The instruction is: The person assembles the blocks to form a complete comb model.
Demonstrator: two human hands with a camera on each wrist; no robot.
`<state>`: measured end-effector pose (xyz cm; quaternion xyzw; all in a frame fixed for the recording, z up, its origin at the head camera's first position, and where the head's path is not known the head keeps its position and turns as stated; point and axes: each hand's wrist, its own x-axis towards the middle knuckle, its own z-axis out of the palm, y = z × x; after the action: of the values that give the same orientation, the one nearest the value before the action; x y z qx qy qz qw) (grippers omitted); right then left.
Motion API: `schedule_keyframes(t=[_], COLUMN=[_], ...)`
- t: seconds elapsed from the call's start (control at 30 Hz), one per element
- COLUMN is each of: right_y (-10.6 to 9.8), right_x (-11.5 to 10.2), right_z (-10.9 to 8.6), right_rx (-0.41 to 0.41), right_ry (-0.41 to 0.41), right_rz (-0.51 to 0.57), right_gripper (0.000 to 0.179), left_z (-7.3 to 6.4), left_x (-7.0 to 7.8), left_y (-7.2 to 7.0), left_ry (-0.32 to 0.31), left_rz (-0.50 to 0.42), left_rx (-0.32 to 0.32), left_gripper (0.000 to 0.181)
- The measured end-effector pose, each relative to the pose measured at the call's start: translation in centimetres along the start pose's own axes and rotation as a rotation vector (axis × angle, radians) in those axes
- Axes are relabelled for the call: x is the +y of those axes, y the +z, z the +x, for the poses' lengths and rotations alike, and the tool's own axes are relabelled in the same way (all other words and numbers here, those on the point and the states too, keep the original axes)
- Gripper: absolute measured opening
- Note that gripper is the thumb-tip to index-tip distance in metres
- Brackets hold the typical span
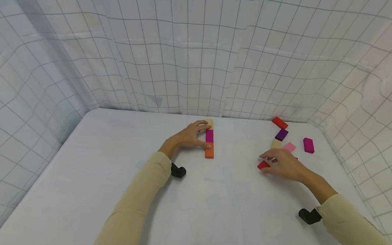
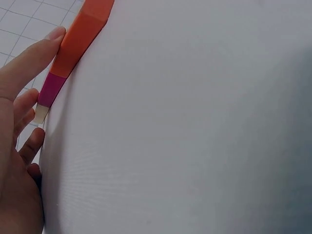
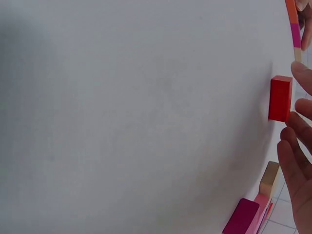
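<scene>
Head view, step in hand: judged to be the taking up of a further block beside a steadied row [image 1: 210, 136].
Near red block [image 1: 263, 165]: rests on the table [image 1: 184, 210], to the right of the row and well apart from it, under the right hand [image 1: 283, 164].
Right hand: loose; thumb and fingers spread about the near red block. No closed grip shows; fingertip contact cannot be told.
Left hand [image 1: 192, 135]: relaxed, not clenched; thumb at the orange block [image 1: 209, 154], fingers reaching toward the cream block [image 1: 210, 122].
Row order: orange block nearest the person, magenta block [image 2: 52, 89] in the middle, cream block at the far end; joined end to end.
Next move, right hand: calls for closing thumb and fingers on the near red block, then a level lift.
Next move, left hand: calls for light contact only; a push could skew the row.
Loose blocks: far red block [image 1: 280, 123], purple block [image 1: 282, 134], loose cream block [image 1: 276, 143] and pink block [image 1: 289, 146] lie beyond the right hand; loose magenta block [image 1: 309, 145] lies apart, farther right.
Obstruction: the left hand partly covers the row; the loose blocks nearest the right hand could be knocked.
Surround: grid curtain [image 1: 200, 34] behind the table and along both sides.
</scene>
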<state>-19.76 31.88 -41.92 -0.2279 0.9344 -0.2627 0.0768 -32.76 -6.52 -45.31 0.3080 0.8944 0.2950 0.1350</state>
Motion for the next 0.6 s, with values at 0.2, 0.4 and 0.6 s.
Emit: schedule_keyframes(t=[0.2,0.4,0.6], right_y=[0.2,0.2,0.8], right_x=[0.4,0.7,1.2], right_z=[-0.4,-0.6,-0.6], right_rx=[-0.063,-0.065,-0.022], right_ry=[0.010,-0.026,-0.027], right_rz=[0.010,0.017,0.021], right_gripper=[0.044,0.041,0.040], left_z=[-0.1,-0.1,0.0], left_x=[-0.2,-0.2,-0.1], left_y=[-0.2,-0.2,0.0], left_ry=[-0.018,-0.012,-0.008], left_rz=[-0.001,-0.007,-0.014], left_rx=[-0.003,0.000,0.006], left_gripper=[0.094,0.094,0.094])
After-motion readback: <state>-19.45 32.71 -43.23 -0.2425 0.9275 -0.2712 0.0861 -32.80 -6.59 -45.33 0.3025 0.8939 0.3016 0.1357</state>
